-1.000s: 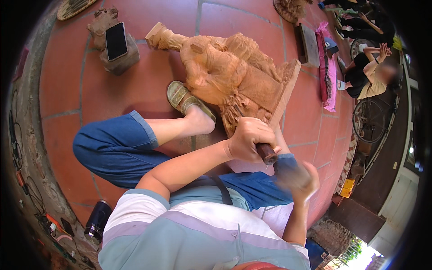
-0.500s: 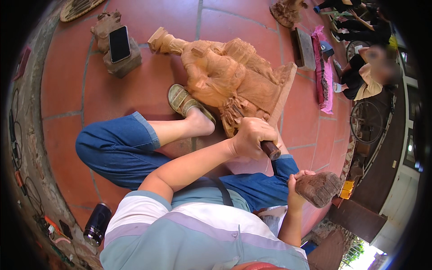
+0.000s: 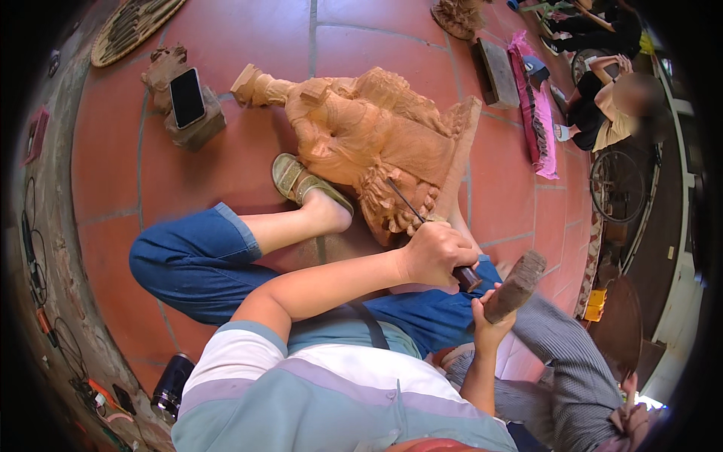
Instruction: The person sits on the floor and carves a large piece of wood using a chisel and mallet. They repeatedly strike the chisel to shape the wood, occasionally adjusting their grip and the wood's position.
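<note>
A carved wooden statue (image 3: 361, 135) lies on its side on the floor in front of me, its flat base toward the right. My left hand (image 3: 435, 252) is closed around the handle of a wood chisel (image 3: 405, 197). The thin blade reaches across the carved detail at the near side of the statue; whether its tip touches the wood I cannot tell. My right hand (image 3: 493, 316) grips a worn wooden mallet (image 3: 517, 286), held just right of the chisel's handle end and apart from it.
A phone (image 3: 187, 98) leans on a wooden block (image 3: 197, 128) at left. A basket of tools (image 3: 135, 29) sits far left. A dark flask (image 3: 173, 380) stands near my left side. Someone's striped trouser leg (image 3: 572, 369) is close on my right; another person (image 3: 602, 105) sits farther off.
The chisel blade has come into view over the statue as my left hand shifted slightly right and down. The mallet has moved up-left, nearer the chisel handle. A striped trouser leg has appeared at right.
</note>
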Tool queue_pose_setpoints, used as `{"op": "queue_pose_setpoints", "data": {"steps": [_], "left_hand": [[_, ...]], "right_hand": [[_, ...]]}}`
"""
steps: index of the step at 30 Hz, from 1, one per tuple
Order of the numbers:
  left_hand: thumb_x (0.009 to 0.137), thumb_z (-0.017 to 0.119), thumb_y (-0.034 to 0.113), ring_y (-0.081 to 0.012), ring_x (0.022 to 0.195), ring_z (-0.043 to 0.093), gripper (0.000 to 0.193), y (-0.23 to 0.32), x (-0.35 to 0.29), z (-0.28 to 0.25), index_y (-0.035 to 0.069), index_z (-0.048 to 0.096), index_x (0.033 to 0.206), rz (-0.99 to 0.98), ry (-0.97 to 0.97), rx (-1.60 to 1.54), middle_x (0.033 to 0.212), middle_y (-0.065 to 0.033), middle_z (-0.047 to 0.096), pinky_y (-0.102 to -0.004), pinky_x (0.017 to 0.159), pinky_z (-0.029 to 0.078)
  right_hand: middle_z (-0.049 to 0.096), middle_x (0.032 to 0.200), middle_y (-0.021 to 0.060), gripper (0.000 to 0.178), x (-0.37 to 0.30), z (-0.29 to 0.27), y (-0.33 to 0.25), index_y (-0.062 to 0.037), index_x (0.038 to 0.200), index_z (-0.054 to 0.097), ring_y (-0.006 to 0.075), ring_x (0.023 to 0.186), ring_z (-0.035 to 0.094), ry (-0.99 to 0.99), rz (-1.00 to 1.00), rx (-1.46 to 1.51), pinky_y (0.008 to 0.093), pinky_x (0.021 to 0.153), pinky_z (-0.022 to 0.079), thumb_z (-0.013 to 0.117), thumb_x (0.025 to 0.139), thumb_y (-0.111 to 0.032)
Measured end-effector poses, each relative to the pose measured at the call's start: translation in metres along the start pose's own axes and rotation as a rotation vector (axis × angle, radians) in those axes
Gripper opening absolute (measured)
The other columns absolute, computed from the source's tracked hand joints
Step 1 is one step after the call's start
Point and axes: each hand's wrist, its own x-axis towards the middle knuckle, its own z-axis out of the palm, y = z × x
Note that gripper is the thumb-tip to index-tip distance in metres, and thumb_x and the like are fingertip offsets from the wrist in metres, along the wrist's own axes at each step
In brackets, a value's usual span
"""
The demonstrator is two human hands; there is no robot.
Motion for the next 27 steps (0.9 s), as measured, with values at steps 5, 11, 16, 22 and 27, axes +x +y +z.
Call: {"op": "queue_pose_setpoints", "data": {"steps": [5,11,16,22,27], "left_hand": [[0.042,0.072,0.021,-0.0203,0.064,0.062,0.027,-0.006,-0.011,0.021,0.016,0.062,0.067,-0.021,-0.131,0.007,0.063,0.0003,0.060,-0.0344,0.058,0.045],[0.054,0.073,0.023,-0.0179,0.062,0.062,0.017,-0.008,-0.008,0.034,0.016,0.063,0.067,-0.041,-0.180,0.040,0.063,0.0016,0.061,-0.0316,0.054,0.043],[0.048,0.070,0.019,-0.0202,0.063,0.062,0.018,-0.017,-0.007,0.062,0.016,0.061,0.064,-0.058,-0.038,0.104,0.062,0.0005,0.060,-0.0341,0.057,0.045],[0.052,0.068,0.019,-0.0193,0.062,0.064,0.013,-0.018,-0.020,0.066,0.017,0.063,0.064,-0.057,-0.202,0.168,0.062,0.0002,0.062,-0.0340,0.057,0.045],[0.054,0.068,0.020,-0.0208,0.060,0.064,0.011,-0.016,-0.008,0.056,0.017,0.063,0.064,-0.072,-0.113,0.123,0.062,-0.0007,0.062,-0.0349,0.056,0.046]], "right_hand": [[0.057,0.084,0.0029,0.046,-0.007,0.001,0.002,0.0015,0.110,0.051,0.0093,0.074,0.054,0.076,0.096,0.142,0.0229,0.070,0.046,0.069,0.068,0.011],[0.055,0.084,0.0039,0.049,-0.009,0.006,0.010,0.0018,0.113,0.051,0.0099,0.076,0.053,0.090,0.054,0.265,0.0230,0.068,0.045,0.068,0.068,0.012],[0.054,0.083,0.0037,0.050,-0.016,0.016,0.006,0.0010,0.114,0.049,0.0104,0.072,0.052,0.154,0.163,0.390,0.0230,0.066,0.045,0.068,0.069,0.010],[0.053,0.082,0.0027,0.052,-0.033,0.006,0.019,-0.0018,0.114,0.050,0.0104,0.070,0.053,0.150,0.349,0.383,0.0237,0.065,0.045,0.067,0.066,0.011],[0.053,0.081,0.0023,0.053,-0.026,0.010,0.026,-0.0012,0.115,0.050,0.0096,0.071,0.052,0.024,0.351,0.107,0.0221,0.066,0.044,0.067,0.066,0.011]]}}
